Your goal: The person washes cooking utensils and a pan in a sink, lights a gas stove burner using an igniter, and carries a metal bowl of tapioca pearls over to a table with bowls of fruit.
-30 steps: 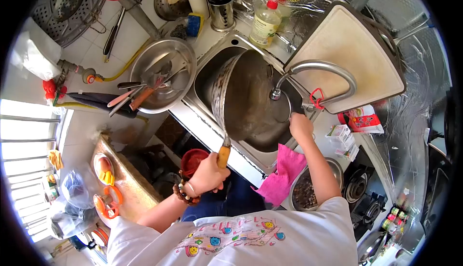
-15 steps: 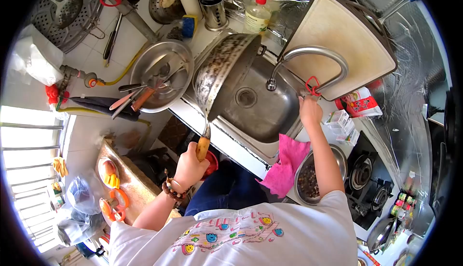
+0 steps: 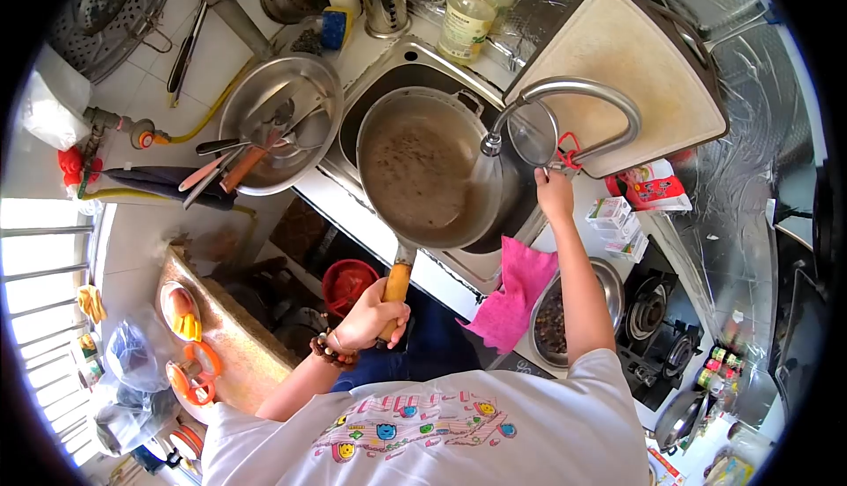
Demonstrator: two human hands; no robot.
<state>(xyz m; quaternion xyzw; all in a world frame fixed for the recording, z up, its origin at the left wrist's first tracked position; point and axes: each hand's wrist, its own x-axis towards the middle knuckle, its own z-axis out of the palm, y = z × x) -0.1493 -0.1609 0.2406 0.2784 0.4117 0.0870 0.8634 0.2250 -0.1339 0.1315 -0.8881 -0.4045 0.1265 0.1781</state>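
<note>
My left hand (image 3: 366,317) is closed around the wooden handle of a wok (image 3: 388,168). The wok lies level over the sink (image 3: 410,54), its inside facing up, with cloudy brownish water and dark specks in it. From the curved faucet (image 3: 609,93), water sprays into the wok's right side. Beside the faucet base, my right hand (image 3: 554,195) pinches what appears to be the faucet lever, near a red tie (image 3: 569,149). A round metal-edged shape (image 3: 533,133) shows just beyond those fingers; what it is I cannot make out.
Left of the sink sits a steel bowl (image 3: 304,173) of utensils. A dish soap bottle (image 3: 466,23) and a cutting board (image 3: 618,63) stand behind. A pink cloth (image 3: 512,296) hangs over the front edge, beside a metal bowl (image 3: 609,283) of dark pieces. The stove (image 3: 648,318) is at right.
The wok has gone from tilted on its side to level over the sink. Water now runs from the faucet into it. My right hand has shifted slightly left and down.
</note>
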